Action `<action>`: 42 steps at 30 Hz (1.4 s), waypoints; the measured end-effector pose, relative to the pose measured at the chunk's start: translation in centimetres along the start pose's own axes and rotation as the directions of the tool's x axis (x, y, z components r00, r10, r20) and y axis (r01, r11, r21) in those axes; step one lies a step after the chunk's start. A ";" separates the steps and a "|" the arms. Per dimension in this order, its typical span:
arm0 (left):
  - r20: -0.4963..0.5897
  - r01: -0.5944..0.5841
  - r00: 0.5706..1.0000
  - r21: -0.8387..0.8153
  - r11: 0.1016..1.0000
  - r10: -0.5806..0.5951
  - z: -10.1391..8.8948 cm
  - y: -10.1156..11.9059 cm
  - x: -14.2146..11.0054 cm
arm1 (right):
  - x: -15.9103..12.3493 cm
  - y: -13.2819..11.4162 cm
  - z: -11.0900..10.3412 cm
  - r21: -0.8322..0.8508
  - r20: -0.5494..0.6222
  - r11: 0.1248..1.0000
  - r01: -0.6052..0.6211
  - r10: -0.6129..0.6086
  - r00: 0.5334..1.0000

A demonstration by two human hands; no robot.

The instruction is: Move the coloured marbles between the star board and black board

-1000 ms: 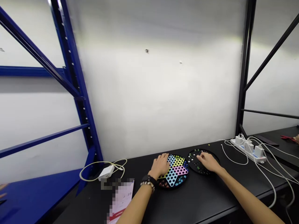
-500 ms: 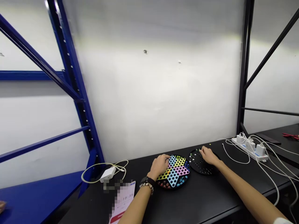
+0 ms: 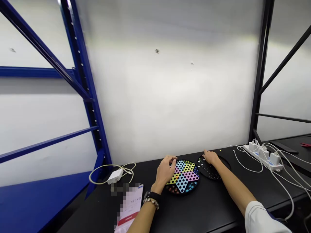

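Now — left hand (image 3: 165,171): fingers (image 3: 170,160) half-curled at Chinese checkers board (image 3: 182,183), grip unclear — right hand (image 3: 211,158): fingers (image 3: 205,152) spread flat on black disc (image 3: 220,166)

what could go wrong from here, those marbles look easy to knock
The right hand rests on the round black perforated board, so it could shift the board and jolt the small marbles out of their holes. The left hand is right at the star-shaped multicoloured perforated board and could catch marbles there. A small yellow bead lying on the black tabletop could roll away.
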State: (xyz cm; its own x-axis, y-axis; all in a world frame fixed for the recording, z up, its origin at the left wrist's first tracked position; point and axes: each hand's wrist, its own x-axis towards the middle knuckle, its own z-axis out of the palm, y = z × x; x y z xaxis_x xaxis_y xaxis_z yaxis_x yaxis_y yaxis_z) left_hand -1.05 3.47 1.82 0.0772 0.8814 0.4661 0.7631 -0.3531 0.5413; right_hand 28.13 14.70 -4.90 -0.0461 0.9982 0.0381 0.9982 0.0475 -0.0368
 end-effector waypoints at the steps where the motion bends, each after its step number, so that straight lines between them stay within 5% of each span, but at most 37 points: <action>1: 0.003 -0.003 1.000 -0.001 1.000 0.003 0.0 0.0 -0.1 | 0.0 -0.1 0.0 -0.002 -0.008 1.000 0.017 -0.017 1.000; 6: -0.015 -0.030 0.999 -0.003 1.000 0.030 0.1 -0.4 -0.3 | -0.3 0.0 0.3 0.044 -0.063 0.992 0.115 -0.112 0.992; 13: -0.090 -0.055 0.994 0.014 0.998 0.056 -0.1 -0.6 -0.5 | -1.2 -1.0 0.0 0.370 -0.165 0.910 0.185 -0.131 0.977; 21: -0.093 -0.080 0.992 0.059 0.995 0.086 -0.4 -0.6 -0.6 | -3.6 -4.0 -0.7 0.052 -0.056 0.968 0.246 -0.243 0.968; 33: -0.089 -0.073 0.993 0.073 0.995 0.080 -0.5 -0.9 -0.5 | -4.1 -3.8 -1.1 0.012 -0.006 0.960 0.281 -0.281 0.960; 42: -0.057 -0.038 0.997 0.067 0.997 0.042 -0.8 -0.7 -0.8 | -4.4 -3.8 -0.6 0.015 -0.082 0.972 0.236 -0.234 0.969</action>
State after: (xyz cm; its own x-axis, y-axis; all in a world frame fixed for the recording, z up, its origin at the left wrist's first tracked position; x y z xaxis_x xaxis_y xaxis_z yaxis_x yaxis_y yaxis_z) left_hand -2.16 2.76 1.68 0.0724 0.8463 0.5278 0.8009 -0.3647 0.4749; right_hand 24.56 10.10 -4.36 -0.2754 0.9529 0.1273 0.9583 0.2825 -0.0419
